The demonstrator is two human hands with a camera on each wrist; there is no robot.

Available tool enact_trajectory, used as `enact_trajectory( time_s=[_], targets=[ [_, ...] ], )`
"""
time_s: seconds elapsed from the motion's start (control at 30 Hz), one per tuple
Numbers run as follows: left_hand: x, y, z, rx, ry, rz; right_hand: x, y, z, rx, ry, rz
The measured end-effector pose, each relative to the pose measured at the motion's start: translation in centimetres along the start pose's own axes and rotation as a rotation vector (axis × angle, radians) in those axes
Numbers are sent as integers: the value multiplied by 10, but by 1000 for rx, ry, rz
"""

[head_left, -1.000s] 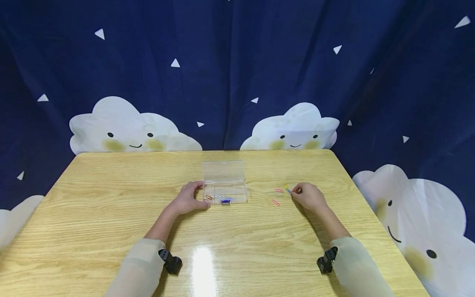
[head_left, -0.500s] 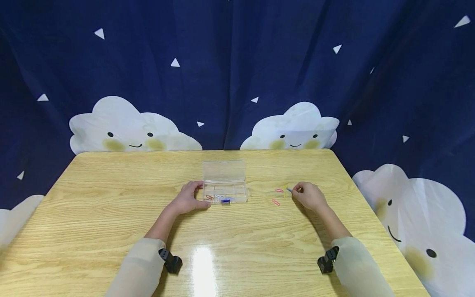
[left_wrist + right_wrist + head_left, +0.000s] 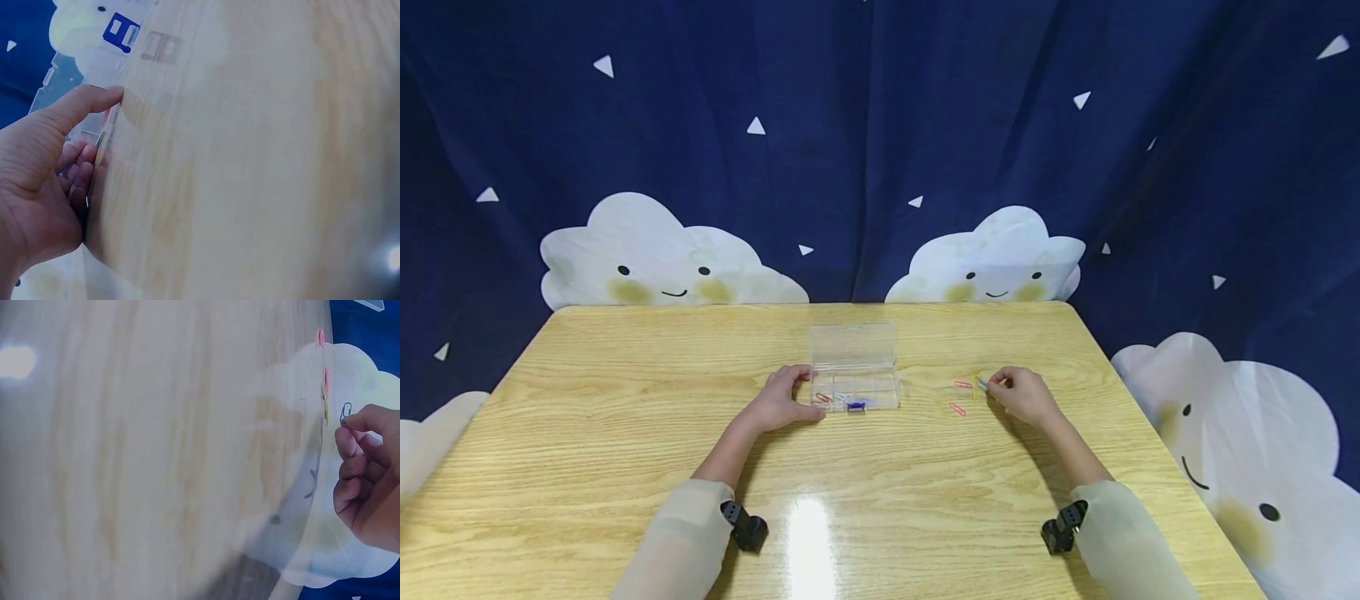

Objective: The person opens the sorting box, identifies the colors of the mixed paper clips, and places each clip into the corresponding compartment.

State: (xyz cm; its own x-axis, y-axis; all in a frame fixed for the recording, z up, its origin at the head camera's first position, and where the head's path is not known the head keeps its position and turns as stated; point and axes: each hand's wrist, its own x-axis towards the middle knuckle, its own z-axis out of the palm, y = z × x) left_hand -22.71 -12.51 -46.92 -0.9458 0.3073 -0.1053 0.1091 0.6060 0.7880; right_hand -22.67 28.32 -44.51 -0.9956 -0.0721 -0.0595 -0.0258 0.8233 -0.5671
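Observation:
A clear compartment box (image 3: 853,345) with a blue clasp (image 3: 120,32) stands on the table, its lid swung back. My left hand (image 3: 779,402) grips the box's left end, thumb at the front corner and fingers at the side. Inside the front compartments lie a reddish paper clip (image 3: 823,398) and several white paper clips (image 3: 842,398). To the right, my right hand (image 3: 1024,394) pinches a blue paper clip (image 3: 347,410) between thumb and forefinger, the loop pointing out from the fingertips. The other right fingers are curled in.
Two pink paper clips (image 3: 957,409) lie on the table between the box and my right hand. A yellow paper clip (image 3: 325,406) lies near them. A dark blue curtain (image 3: 820,150) with white clouds hangs behind the table's far edge.
My right hand has shifted only slightly, with the blue paper clip at its fingertips throughout. The left hand and the box stay where they were.

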Motion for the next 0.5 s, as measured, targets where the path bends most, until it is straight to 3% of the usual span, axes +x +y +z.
enact_trajectory(
  time_s=[0.5],
  targets=[
    [1, 1, 0, -6, -8, -7, -4, -6, 1, 110, -31, -2]
  ],
)
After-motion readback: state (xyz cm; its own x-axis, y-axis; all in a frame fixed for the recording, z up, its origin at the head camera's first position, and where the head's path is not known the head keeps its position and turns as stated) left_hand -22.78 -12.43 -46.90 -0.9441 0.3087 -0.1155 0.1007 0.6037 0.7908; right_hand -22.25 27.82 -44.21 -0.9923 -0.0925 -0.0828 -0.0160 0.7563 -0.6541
